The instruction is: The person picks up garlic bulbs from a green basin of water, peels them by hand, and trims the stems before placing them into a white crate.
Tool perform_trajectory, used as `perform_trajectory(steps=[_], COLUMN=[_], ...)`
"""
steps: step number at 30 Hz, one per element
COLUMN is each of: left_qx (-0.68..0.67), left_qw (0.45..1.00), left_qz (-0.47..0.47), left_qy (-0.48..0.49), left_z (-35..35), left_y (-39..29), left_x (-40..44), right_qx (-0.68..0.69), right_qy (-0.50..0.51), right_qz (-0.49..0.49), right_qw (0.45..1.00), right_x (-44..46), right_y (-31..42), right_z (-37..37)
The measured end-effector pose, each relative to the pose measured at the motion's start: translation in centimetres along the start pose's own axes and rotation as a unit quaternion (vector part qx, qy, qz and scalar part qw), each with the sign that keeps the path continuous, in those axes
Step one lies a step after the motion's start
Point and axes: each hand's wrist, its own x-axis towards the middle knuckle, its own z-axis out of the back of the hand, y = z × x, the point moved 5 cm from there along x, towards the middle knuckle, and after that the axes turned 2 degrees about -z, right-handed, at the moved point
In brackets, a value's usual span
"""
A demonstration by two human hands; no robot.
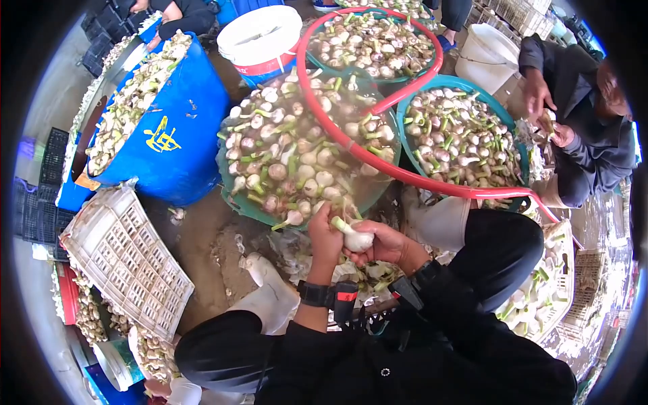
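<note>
A white garlic bulb (359,241) with a short green stem is held in front of my lap, over the near edge of the large tub. My right hand (386,243) cups it from the right, fingers curled beneath. On the other side, my left hand (325,237) has its fingers closed against the bulb near the stem; its palm is hidden. Just beyond both hands, a wide green tub (233,202) holds many garlic bulbs with green stems in murky water. Peelings (378,273) lie below my hands, between my boots.
A red hose (422,181) loops over the tubs. A teal tub (520,152) of garlic stands right, a blue barrel (182,128) left. A white crate (135,270) leans nearby; another crate (563,270) holds cleaned bulbs. A co-worker (580,148) handles a bulb at right.
</note>
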Motion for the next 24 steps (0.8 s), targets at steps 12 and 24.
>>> perform_trajectory(steps=[12, 24], left_qx=[-0.034, -0.117], left_qw=[0.994, 0.98], left_qz=[0.104, 0.157], left_qy=[-0.018, 0.037], left_z=[1.1, 0.6], left_y=[2.9, 1.8], left_x=[-0.1, -0.1], right_qx=[0.017, -0.121], right_qy=[-0.143, -0.23], right_qz=[0.249, 0.242], right_qw=[0.958, 0.935], right_x=[-0.4, -0.8], right_y=[1.8, 2.7], right_z=[0.3, 1.7])
